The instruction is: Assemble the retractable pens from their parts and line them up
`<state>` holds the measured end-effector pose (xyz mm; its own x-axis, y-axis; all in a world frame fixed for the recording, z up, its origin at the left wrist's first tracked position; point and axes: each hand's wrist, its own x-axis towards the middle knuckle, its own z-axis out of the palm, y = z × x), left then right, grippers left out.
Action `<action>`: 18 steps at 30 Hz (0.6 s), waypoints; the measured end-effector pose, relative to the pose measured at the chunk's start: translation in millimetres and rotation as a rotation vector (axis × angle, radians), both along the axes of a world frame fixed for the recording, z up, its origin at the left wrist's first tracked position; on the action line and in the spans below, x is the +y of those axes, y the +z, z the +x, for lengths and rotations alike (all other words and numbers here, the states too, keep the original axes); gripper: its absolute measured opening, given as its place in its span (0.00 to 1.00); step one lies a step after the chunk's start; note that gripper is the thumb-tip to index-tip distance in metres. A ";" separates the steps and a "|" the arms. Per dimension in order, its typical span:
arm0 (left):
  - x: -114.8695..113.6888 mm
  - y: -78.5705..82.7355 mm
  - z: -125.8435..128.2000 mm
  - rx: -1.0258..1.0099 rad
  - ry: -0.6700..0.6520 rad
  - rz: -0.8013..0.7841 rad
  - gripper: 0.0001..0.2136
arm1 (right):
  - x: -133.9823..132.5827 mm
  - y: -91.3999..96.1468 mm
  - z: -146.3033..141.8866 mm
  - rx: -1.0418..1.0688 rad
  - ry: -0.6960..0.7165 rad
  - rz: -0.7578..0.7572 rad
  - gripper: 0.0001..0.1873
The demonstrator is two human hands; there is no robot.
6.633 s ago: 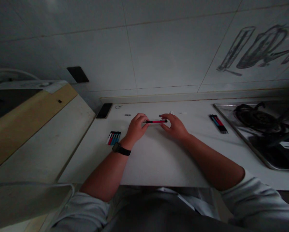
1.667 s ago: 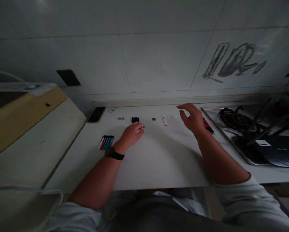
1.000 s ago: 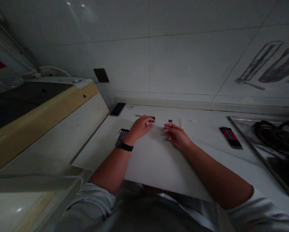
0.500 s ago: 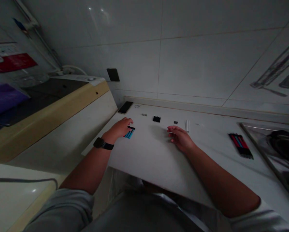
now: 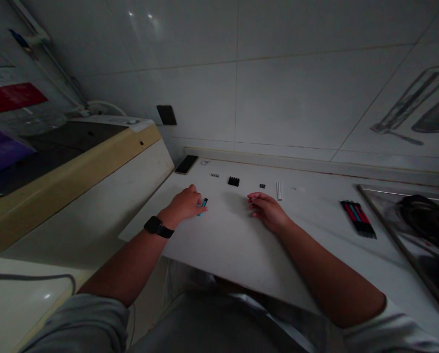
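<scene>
My left hand, with a black watch on its wrist, is closed at the fingertips on a blue pen barrel with a black end, low over the left part of the white counter. The hand covers whatever lies beneath it. My right hand hovers above the middle of the counter, fingers loosely curled and apart, with nothing visible in them. Behind the hands stand a group of short black cylindrical pieces, tiny springs, small dark parts and thin white sticks.
Several pens in red, blue and black lie side by side at the right, near a metal-rimmed sink or stove. A phone rests at the back left, beside a bulky cream-coloured appliance. A tiled wall rises behind.
My left hand has shifted and turned over the row of blue barrels; only one blue barrel now shows at its fingertips. My right hand stays nearly still. The view has shifted slightly.
</scene>
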<state>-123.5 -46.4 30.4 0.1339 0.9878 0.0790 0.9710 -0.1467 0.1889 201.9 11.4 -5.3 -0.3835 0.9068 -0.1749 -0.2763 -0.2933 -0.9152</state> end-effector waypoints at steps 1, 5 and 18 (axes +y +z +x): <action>-0.9 -0.8 3.9 0.014 -0.010 -0.030 0.08 | 0.1 -0.4 -0.2 0.000 0.000 0.000 0.14; 2.1 -2.8 27.3 -0.014 -0.077 -0.061 0.04 | 1.1 -2.0 -1.2 -0.004 0.000 -0.004 0.15; 56.9 26.4 222.3 -1.139 -0.222 0.140 0.11 | 24.1 -10.6 12.5 0.162 -0.237 0.107 0.17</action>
